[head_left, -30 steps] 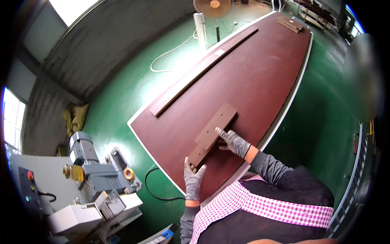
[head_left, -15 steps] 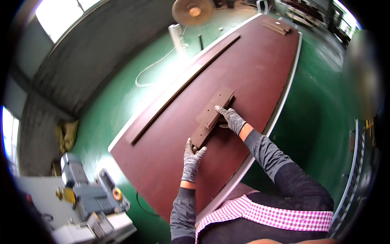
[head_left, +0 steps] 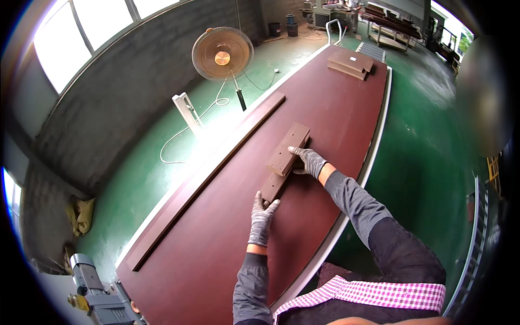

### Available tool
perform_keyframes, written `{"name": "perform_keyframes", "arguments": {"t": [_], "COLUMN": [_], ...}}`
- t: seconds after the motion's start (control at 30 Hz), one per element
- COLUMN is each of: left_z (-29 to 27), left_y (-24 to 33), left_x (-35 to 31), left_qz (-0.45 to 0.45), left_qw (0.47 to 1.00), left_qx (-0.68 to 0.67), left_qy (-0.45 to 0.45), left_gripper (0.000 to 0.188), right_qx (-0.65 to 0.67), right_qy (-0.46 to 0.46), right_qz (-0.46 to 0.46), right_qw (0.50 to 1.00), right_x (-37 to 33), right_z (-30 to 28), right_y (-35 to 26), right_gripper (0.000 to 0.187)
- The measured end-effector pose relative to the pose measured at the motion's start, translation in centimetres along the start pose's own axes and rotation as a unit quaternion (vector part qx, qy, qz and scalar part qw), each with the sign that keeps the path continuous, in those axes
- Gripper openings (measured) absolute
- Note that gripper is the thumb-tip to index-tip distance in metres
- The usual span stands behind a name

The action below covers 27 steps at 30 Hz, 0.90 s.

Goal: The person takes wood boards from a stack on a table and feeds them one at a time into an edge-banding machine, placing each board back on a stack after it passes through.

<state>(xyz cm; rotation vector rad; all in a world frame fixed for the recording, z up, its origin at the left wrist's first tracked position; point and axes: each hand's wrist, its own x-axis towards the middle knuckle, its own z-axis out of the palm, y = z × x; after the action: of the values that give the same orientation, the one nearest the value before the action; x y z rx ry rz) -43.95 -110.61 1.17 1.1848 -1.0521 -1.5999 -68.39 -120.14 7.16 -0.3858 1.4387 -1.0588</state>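
Hands (head_left: 310, 161) hold stacked brown boards (head_left: 290, 149), the lower one (head_left: 273, 188) partly hidden.

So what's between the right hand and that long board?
In the head view: short brown pieces, touching the right hand, then reddish tabletop before the long board.

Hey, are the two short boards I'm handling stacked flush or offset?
Offset: the lower board sticks out past the near end of the upper board, toward the left hand.
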Motion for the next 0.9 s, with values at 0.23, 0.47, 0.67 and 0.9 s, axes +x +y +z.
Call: {"name": "perform_keyframes", "arguments": {"t": [0.23, 0.47, 0.67, 0.9], "left_z": [13.3, 26.6, 36.2, 42.8], "left_y": [0.1, 2.8, 4.0, 3.9], "left_x": [16.2, 33.1, 49.0, 63.4], "left_qz": [0.026, 0.03, 0.07, 0.106], "left_qw": [0.998, 0.996, 0.984, 0.971], "left_qx": [0.059, 0.083, 0.136, 0.206], "left_qy": [0.015, 0.029, 0.089, 0.052], "left_gripper": [0.094, 0.098, 0.102, 0.111], "right_qx": [0.004, -0.001, -0.015, 0.032], "right_qy": [-0.027, 0.008, 0.011, -0.044], "right_qz": [-0.028, -0.074, -0.052, -0.08], "right_qw": [0.999, 0.997, 0.998, 0.995], "right_x": [14.8, 29.3, 42.2, 53.6], "right_z": [-8.3, -16.0, -21.1, -27.4], "right_y": [-11.6, -24.3, -35.2, -43.0], "right_gripper": [0.065, 0.059, 0.064, 0.07]}}
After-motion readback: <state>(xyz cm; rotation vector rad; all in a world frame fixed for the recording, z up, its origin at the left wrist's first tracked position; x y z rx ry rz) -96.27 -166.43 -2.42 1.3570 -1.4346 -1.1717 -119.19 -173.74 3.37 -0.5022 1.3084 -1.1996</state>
